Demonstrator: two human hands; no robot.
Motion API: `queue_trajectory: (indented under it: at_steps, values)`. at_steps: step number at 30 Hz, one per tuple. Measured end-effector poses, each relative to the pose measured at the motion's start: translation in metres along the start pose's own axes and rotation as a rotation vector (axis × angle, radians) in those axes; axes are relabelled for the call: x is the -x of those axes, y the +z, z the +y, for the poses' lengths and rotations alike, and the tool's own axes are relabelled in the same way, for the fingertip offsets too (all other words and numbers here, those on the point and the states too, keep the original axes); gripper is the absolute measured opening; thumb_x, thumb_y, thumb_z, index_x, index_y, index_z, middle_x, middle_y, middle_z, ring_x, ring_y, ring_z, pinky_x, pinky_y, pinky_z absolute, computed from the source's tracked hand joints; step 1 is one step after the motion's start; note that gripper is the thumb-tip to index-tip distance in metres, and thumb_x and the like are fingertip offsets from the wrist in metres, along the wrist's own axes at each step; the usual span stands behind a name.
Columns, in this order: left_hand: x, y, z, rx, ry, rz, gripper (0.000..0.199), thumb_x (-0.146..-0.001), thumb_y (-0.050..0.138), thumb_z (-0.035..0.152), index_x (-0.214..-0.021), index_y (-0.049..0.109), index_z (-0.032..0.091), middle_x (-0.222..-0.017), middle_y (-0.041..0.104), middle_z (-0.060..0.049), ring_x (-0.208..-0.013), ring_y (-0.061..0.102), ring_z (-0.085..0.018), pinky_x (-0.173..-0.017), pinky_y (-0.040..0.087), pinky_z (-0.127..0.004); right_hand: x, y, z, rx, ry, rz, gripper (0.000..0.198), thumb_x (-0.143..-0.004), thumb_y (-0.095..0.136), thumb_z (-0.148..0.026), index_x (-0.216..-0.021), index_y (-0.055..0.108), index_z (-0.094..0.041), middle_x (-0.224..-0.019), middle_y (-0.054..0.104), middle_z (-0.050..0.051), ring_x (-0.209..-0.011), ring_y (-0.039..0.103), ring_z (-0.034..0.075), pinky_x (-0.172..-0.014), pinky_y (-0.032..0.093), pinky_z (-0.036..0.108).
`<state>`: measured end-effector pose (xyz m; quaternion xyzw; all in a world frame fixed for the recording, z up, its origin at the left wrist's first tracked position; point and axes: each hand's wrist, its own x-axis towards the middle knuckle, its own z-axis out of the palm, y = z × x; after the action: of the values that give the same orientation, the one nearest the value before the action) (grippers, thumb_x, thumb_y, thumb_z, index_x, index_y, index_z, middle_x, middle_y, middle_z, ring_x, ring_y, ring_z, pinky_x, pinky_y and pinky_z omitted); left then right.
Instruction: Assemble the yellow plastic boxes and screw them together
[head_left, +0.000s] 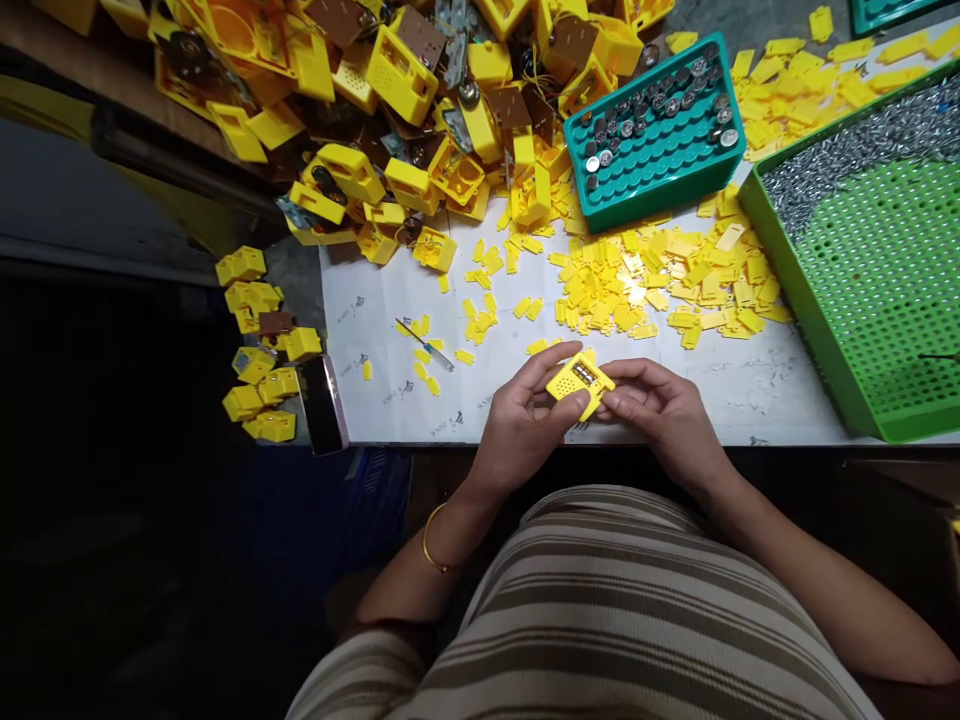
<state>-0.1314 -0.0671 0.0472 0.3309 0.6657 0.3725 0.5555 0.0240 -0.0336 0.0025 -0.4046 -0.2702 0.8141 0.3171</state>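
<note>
You held the case (571, 384) over the bench's (390, 420) near edge — left grip (516, 425) closed on one side, right grip (669, 412) pinching the other.

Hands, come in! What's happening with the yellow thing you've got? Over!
Left hand grips small boxy yellow plastic case; right hand at its edge. Silvery bits showing inside. Loose flat yellow plastic pieces lie just beyond hands.

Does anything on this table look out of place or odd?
The phone, left of the left hand: its near end seems to jut slightly past the front edge of the table, so it could fall. The yellow tabs scattered around the screwdriver look untidy; I can't tell whether they spilled.
</note>
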Motion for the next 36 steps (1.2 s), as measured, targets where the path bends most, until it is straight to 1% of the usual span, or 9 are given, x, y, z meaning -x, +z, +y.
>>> queue_trajectory:
  at_steps: [7, 11, 15, 21, 24, 27, 29, 33, 36]
  values:
    - [0.004, -0.004, -0.002, -0.02, -0.056, -0.135, 0.067, -0.077, 0.069, 0.027, -0.14, 0.046, 0.02, -0.102, 0.069, -0.007, -0.077, 0.062, -0.012, -0.057, 0.048, -0.017, 0.0, -0.001, 0.002, -0.021, 0.019, 0.019, 0.031, -0.067, 0.083, -0.031, -0.092, 0.068, -0.02, -0.073, 0.071, -0.002, -0.067, 0.067, 0.01, -0.072, 0.058, 0.024]
    - [0.009, -0.004, -0.004, -0.009, -0.049, -0.139, 0.069, -0.077, 0.069, 0.026, -0.142, 0.045, 0.021, -0.105, 0.068, -0.007, -0.078, 0.062, -0.012, -0.061, 0.05, -0.02, 0.001, -0.001, 0.004, -0.008, -0.004, -0.018, 0.032, -0.067, 0.083, -0.031, -0.093, 0.067, -0.021, -0.074, 0.071, -0.002, -0.069, 0.067, 0.011, -0.072, 0.058, 0.024]
    - [0.015, -0.004, -0.008, 0.024, -0.038, -0.114, 0.067, -0.078, 0.068, 0.025, -0.141, 0.047, 0.022, -0.105, 0.068, -0.006, -0.072, 0.06, -0.01, -0.058, 0.049, -0.018, 0.003, 0.0, 0.007, 0.013, -0.063, -0.06, 0.029, -0.07, 0.082, -0.03, -0.094, 0.067, -0.022, -0.079, 0.072, -0.002, -0.069, 0.067, 0.01, -0.071, 0.058, 0.024]
    - [0.022, -0.005, -0.024, 0.195, -0.012, -0.057, 0.064, -0.079, 0.068, 0.031, -0.139, 0.05, 0.02, -0.113, 0.066, -0.009, -0.078, 0.062, -0.013, -0.059, 0.054, -0.021, 0.005, 0.003, 0.013, 0.037, -0.105, -0.086, 0.028, -0.071, 0.081, -0.031, -0.093, 0.067, -0.02, -0.073, 0.071, -0.002, -0.063, 0.067, 0.012, -0.069, 0.058, 0.026]
    - [0.024, -0.009, -0.032, 0.311, -0.025, -0.082, 0.064, -0.079, 0.069, 0.032, -0.139, 0.05, 0.021, -0.114, 0.066, -0.01, -0.082, 0.065, -0.015, -0.059, 0.055, -0.022, 0.005, 0.004, 0.015, 0.055, -0.097, -0.109, 0.029, -0.07, 0.081, -0.033, -0.093, 0.066, -0.02, -0.073, 0.071, -0.001, -0.064, 0.067, 0.012, -0.069, 0.058, 0.028]
    - [0.025, -0.014, -0.038, 0.422, -0.052, -0.113, 0.066, -0.078, 0.07, 0.033, -0.14, 0.048, 0.022, -0.111, 0.068, -0.009, -0.084, 0.068, -0.018, -0.059, 0.055, -0.023, 0.002, 0.002, 0.016, 0.167, -0.127, -0.17, 0.028, -0.077, 0.075, -0.036, -0.098, 0.065, -0.021, -0.077, 0.07, 0.001, -0.067, 0.068, 0.015, -0.071, 0.058, 0.032]
    - [0.024, -0.018, -0.042, 0.454, -0.056, -0.095, 0.067, -0.077, 0.071, 0.033, -0.14, 0.048, 0.022, -0.112, 0.068, -0.01, -0.084, 0.069, -0.018, -0.059, 0.055, -0.023, -0.004, -0.002, 0.014, 0.385, -0.298, -0.152, 0.025, -0.083, 0.069, -0.036, -0.103, 0.065, -0.022, -0.09, 0.069, 0.004, -0.073, 0.068, 0.016, -0.071, 0.058, 0.034]
    - [0.02, -0.024, -0.05, 0.439, -0.063, -0.003, 0.067, -0.077, 0.072, 0.033, -0.139, 0.049, 0.021, -0.115, 0.068, -0.01, -0.083, 0.071, -0.018, -0.059, 0.054, -0.021, -0.027, -0.009, 0.011, 1.094, -0.872, -0.029, 0.021, -0.091, 0.058, -0.031, -0.106, 0.069, -0.022, -0.106, 0.063, 0.011, -0.093, 0.061, 0.022, -0.077, 0.052, 0.038]
    - [0.015, -0.029, -0.054, 0.387, -0.06, 0.078, 0.064, -0.075, 0.074, 0.034, -0.133, 0.055, 0.019, -0.113, 0.069, -0.01, -0.08, 0.07, -0.017, -0.057, 0.052, -0.02, -0.046, -0.005, 0.009, 1.525, -1.021, -0.158, 0.027, -0.094, 0.053, -0.033, -0.116, 0.066, -0.024, -0.117, 0.063, 0.012, -0.105, 0.054, 0.027, -0.084, 0.044, 0.042]
